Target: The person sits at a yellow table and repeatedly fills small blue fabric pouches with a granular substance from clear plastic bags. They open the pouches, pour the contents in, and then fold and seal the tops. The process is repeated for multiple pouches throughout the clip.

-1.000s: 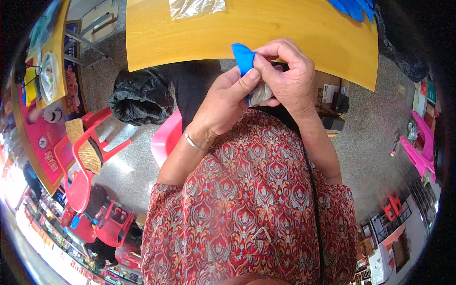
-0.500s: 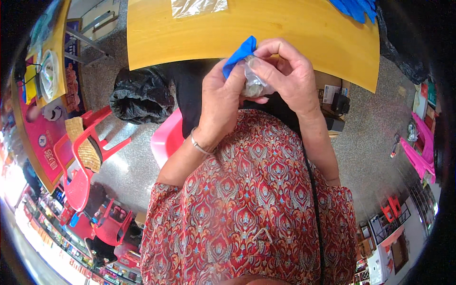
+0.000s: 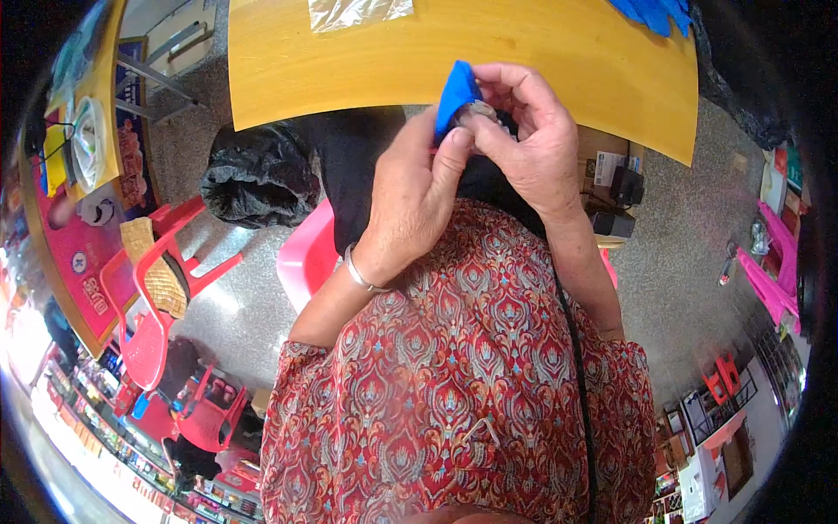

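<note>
Above my lap, at the near edge of the yellow table, both hands are at a small folded piece of blue fabric. My left hand is closed on its lower left side, thumb stretched toward the right hand. My right hand pinches at its right side, thumb and fingers curled around a bit of crumpled clear plastic that shows at the fabric's opening. Most of the plastic is hidden by the fingers.
The yellow table carries a flat clear plastic bag and blue pieces at the far right. A black plastic bag stands on the floor left of my lap, near a red chair. Boxes lie under the table at right.
The blue fabric has turned more upright and risen slightly. The plastic bundle that hung below it between my hands is now mostly out of sight. My left thumb has moved right.
</note>
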A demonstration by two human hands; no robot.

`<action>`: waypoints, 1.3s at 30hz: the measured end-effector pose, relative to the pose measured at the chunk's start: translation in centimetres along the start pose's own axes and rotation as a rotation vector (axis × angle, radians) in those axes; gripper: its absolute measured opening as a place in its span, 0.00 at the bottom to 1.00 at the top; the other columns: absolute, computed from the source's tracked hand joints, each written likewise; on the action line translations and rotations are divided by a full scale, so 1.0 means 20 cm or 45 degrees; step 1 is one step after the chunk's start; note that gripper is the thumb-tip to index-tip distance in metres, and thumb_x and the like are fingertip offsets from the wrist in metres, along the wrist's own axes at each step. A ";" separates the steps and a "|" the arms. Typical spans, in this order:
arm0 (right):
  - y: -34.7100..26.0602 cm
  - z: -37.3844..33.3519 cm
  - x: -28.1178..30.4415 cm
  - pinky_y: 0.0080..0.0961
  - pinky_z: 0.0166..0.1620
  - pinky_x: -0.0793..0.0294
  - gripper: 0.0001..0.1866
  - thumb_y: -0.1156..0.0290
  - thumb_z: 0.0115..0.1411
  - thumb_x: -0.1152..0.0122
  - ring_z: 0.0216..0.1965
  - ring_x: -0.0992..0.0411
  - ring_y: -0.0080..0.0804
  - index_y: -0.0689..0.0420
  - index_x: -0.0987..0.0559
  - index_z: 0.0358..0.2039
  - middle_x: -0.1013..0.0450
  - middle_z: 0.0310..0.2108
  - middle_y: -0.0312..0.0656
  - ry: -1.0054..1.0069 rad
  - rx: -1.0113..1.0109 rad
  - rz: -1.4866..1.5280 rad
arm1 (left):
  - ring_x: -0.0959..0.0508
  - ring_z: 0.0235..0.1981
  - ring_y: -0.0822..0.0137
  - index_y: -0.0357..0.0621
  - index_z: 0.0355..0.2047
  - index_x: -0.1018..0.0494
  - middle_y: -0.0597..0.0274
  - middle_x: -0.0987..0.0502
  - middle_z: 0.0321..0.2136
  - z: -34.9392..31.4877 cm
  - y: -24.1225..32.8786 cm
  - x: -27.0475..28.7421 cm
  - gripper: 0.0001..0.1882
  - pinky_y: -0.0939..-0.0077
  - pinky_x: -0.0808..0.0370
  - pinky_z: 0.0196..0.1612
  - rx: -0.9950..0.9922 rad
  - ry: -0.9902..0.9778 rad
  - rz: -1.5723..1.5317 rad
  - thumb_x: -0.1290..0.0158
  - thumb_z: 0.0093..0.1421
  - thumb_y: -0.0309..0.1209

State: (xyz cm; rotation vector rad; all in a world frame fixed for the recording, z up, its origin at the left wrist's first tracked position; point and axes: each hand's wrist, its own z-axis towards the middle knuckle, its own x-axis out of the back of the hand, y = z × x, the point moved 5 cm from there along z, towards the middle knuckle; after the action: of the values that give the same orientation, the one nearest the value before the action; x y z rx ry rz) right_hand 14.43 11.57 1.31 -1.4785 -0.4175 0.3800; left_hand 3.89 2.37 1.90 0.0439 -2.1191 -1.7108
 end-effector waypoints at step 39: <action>0.03 0.09 0.01 0.12 0.37 0.31 0.18 0.81 0.51 0.38 0.31 0.33 0.14 0.63 0.25 0.45 0.30 0.30 0.29 -0.071 -0.170 0.325 | 0.24 0.26 0.61 0.38 0.29 0.27 0.56 0.26 0.28 0.15 0.10 0.10 0.06 0.73 0.27 0.29 -0.536 0.371 0.223 0.42 0.50 0.21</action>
State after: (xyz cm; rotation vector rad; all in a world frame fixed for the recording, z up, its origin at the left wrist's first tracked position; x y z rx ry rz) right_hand 13.67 13.24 0.76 -1.6601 -0.3030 0.6071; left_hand 1.56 5.13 3.95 -0.0136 -1.4838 -1.8775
